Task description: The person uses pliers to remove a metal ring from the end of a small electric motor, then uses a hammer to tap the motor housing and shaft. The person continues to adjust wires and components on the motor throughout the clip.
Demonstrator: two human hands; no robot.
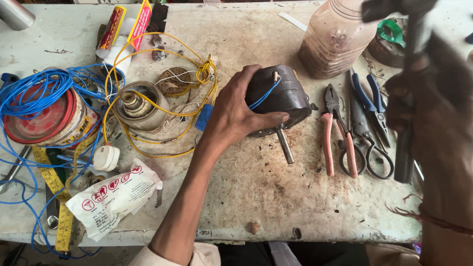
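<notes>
The fingers of the left hand (235, 111) are curled over the top and side of a dark, round motor (283, 96), thumb pressed along its lower edge, grasping it at the centre of the frame; a metal shaft (285, 145) sticks out below the thumb toward the lower middle, and a blue wire (263, 97) crosses the motor's face. The right hand (419, 106), blurred at the right edge, is closed around a dark tool (405, 148) whose kind cannot be told. Between the two hands lie pink-handled pliers (337, 140), blue-handled pliers (369, 98) and scissors (372, 152) on the stained workbench (256, 197). Above them, upper right, stands a clear plastic jar (335, 39) of brown contents. Left of the motor, a yellow wire (162, 93) loops around a metal part (140, 106); farther left, blue wire (44, 88) is heaped over a red-lidded tin (37, 116), with a yellow measuring tape (61, 207), a white plug (106, 157) and a white printed packet (116, 194) toward the lower left
</notes>
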